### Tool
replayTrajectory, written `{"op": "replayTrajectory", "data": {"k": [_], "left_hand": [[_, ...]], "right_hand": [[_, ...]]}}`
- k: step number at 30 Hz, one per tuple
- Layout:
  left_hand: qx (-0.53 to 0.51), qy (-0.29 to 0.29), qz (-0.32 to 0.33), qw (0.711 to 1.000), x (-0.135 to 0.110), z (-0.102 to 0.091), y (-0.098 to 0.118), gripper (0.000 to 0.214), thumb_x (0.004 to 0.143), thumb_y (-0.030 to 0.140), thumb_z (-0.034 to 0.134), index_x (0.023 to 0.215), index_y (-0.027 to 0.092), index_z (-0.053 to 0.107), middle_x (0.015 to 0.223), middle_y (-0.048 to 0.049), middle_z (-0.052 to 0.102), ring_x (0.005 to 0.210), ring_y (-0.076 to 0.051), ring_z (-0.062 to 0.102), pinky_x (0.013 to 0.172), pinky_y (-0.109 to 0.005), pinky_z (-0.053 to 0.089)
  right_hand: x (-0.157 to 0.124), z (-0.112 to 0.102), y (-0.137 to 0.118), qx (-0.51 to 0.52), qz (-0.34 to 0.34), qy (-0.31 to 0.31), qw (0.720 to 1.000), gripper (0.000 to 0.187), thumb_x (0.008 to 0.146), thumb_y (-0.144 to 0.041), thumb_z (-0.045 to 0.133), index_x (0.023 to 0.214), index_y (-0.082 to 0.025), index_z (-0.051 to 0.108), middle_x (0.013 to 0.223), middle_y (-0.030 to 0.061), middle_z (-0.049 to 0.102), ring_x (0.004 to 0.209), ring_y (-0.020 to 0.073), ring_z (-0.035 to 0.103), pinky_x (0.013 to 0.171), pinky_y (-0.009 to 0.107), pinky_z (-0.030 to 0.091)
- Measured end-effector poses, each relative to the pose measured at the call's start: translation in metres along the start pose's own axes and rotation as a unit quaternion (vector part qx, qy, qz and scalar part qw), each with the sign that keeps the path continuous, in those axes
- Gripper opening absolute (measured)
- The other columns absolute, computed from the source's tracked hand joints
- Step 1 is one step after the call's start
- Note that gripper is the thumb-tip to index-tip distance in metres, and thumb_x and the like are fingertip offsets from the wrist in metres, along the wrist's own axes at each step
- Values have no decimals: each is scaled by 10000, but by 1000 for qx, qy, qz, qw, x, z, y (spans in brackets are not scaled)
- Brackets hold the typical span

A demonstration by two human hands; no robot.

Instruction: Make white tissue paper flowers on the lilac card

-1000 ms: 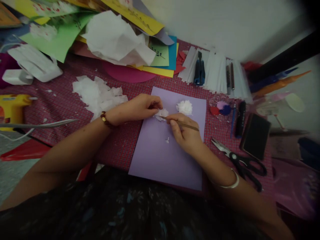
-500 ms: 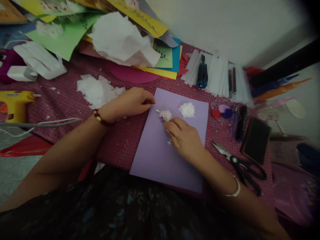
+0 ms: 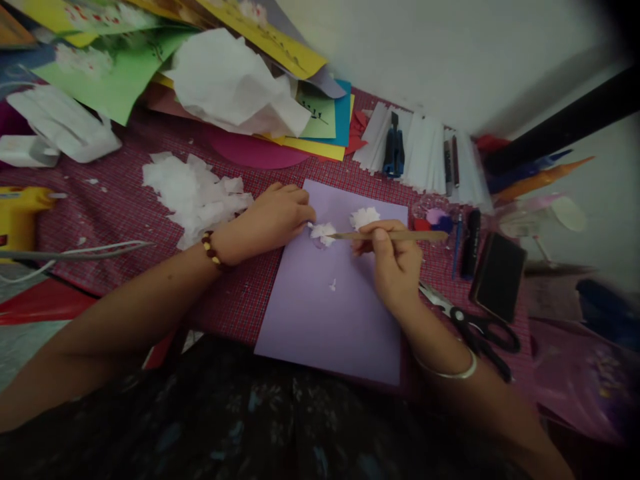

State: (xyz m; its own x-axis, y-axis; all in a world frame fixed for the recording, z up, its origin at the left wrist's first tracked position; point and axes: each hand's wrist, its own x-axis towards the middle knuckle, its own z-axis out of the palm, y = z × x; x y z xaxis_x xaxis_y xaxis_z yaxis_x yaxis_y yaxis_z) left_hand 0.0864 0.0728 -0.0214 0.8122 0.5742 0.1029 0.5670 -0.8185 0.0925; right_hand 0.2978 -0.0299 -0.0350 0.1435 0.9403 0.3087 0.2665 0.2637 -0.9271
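First and biggest, a tabletop [image 3: 235, 300] under a red checked cloth. Heaped at the back left, coloured paper sheets [image 3: 100, 83]. Lying flat in front, a purple rectangular paper sheet [image 3: 320, 327]. On top of the coloured heap, a big crumpled white paper [image 3: 230, 83]. Near the left wrist, a loose pile of thin white paper pieces [image 3: 183, 193].

Next, the hands. Left hand [image 3: 280, 217] at the sheet's left edge, fingers curled (cannot tell if pinching anything or just resting). Right hand [image 3: 396, 267] over the sheet, gripping a flat, pointed, light brown stick [image 3: 425, 236] between thumb and fingers.

Just past the right wrist, black-handled metal scissors [image 3: 459, 317]. On the sheet, behind the right hand, a round, ruffled white paper flower [image 3: 364, 217]. Just beside the left fingers, a smaller, flatter white paper flower [image 3: 323, 233], with the stick's tip on it. Smallest, a tiny white paper scrap [image 3: 333, 285], nearer the sheet's middle.
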Motion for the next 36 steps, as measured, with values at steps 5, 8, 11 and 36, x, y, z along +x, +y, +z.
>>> {"op": "replayTrajectory", "data": {"k": [5, 8, 11, 36], "left_hand": [[9, 3, 12, 1000, 6, 1, -2, 190, 893, 180, 502, 851, 167, 686, 901, -71, 659, 884, -213, 571, 831, -364, 399], [8, 10, -55, 998, 4, -12, -19, 223, 915, 218, 486, 882, 159, 698, 918, -73, 671, 886, -206, 566, 814, -353, 394], [-4, 18, -135, 991, -8, -32, -41, 345, 961, 340, 465, 786, 152, 694, 839, -80, 659, 823, -193, 554, 771, -339, 388], [-108, 7, -241, 965, -62, -61, -2, 219, 850, 280, 523, 811, 164, 704, 823, -74, 695, 779, -197, 618, 720, -321, 465]], "right_hand": [[7, -1, 14, 138, 108, -9, 984, 293, 980, -499, 459, 905, -233, 557, 618, -28, 612, 491, 115, 591, 496, 242, 521], [8, 0, 21, 174, 133, -33, 975, 270, 967, -481, 491, 900, -234, 577, 620, -21, 631, 493, 128, 602, 487, 261, 524], [7, 1, 23, 195, 149, -25, 969, 217, 945, -437, 553, 875, -244, 622, 631, 1, 659, 516, 150, 620, 489, 290, 529], [3, 2, 16, 192, 144, -20, 970, 216, 904, -404, 640, 847, -195, 651, 619, -20, 667, 505, 99, 607, 514, 226, 506]]}}
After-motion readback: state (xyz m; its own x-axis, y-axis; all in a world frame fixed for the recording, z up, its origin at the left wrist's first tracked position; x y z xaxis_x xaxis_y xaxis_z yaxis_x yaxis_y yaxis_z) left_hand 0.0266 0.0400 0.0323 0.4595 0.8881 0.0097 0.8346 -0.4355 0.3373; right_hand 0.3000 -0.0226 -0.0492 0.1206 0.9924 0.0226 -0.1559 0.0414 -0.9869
